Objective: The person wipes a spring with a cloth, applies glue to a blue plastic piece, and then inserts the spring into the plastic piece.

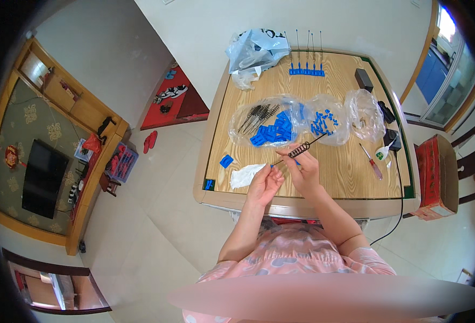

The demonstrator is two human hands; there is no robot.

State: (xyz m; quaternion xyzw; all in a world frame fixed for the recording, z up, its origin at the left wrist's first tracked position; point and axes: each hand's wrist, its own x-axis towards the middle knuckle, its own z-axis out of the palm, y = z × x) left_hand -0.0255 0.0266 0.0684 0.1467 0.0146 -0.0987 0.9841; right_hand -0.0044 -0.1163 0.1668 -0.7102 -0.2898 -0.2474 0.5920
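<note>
Above the table's near part, a black coil spring [298, 151] with long straight wire ends slants up to the right. My right hand [304, 173] grips it just below the coils. My left hand [266, 184] pinches its lower left end between thumb and finger. Beside the left hand lies a crumpled white tissue [245, 176], partly hidden by that hand. A small bit of blue shows by my right fingers. Just beyond my hands, a clear plastic bag [238, 111] holds more black springs [260, 114] and blue plastic pieces [276, 131].
A second clear bag holds small blue parts [321, 125]; a third bag [364, 116] sits to its right. Springs stand upright in a blue rack [307, 72] at the back. A screwdriver [372, 161] lies right, near a black cable. One blue piece [226, 161] lies left.
</note>
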